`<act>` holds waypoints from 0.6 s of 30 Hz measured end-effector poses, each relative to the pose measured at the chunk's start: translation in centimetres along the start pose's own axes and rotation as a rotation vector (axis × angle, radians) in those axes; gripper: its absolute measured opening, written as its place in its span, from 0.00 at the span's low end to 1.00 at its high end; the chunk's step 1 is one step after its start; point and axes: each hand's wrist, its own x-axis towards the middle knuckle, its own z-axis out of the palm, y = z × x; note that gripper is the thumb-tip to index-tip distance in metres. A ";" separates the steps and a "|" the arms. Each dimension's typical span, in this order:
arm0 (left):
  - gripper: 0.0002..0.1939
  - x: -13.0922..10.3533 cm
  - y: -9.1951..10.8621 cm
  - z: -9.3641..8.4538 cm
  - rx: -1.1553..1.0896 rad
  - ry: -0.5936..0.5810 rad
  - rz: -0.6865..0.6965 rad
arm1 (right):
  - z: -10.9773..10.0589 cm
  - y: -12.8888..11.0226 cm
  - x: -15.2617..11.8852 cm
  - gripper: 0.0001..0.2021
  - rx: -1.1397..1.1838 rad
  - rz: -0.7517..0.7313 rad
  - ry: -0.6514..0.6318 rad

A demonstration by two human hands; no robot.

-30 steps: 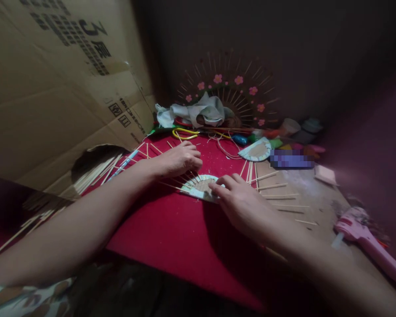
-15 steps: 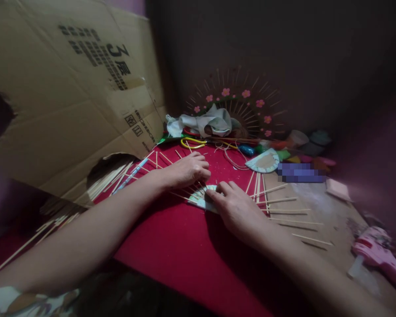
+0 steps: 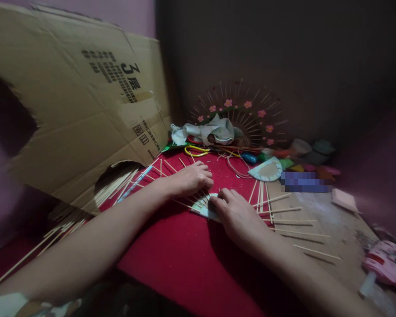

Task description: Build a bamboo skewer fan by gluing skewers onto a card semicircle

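Evidently light and stiff, the half-round piece [image 3: 206, 213] lies flat on the red cover [image 3: 171, 255], between the hands. Its flat body looks the safest place to hold; the thin sticks [image 3: 183, 204] spreading from it would probably snap or twist if pulled by their tips. The right hand [image 3: 236, 213] rests on its right part, fingers bent and close together, their grip hidden. The left hand [image 3: 194, 178] is half curled just over the sticks on the far left; whether it pinches one, I cannot tell. To the far right sits a pale-rimmed, brown-centred half-disc [image 3: 267, 169]. Bare brown worktop [image 3: 336, 229] shows at right, with a smooth pink glue gun [image 3: 384, 264]. Creased cardboard [image 3: 86, 119] stands at left.
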 end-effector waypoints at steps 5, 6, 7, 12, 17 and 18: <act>0.09 0.2 0.0 -0.1 -0.007 -0.009 0.019 | 0.1 0.2 -0.2 0.12 0.037 0.004 0.024; 0.09 0.2 0.0 0.0 -0.007 -0.008 0.026 | 0.1 0.2 -0.2 0.12 0.040 0.005 0.030; 0.09 0.2 0.0 0.0 -0.007 -0.005 0.033 | 0.1 0.2 -0.3 0.12 0.041 0.005 0.034; 0.09 0.1 0.0 0.1 -0.010 0.004 0.032 | 0.1 0.3 -0.3 0.13 0.058 -0.002 0.041; 0.09 -0.1 -0.1 0.1 -0.005 -0.014 0.007 | 0.0 0.4 -0.2 0.13 0.067 -0.010 0.036; 0.09 -0.1 -0.2 0.2 -0.003 -0.016 0.008 | 0.0 0.4 -0.2 0.13 0.069 -0.012 0.031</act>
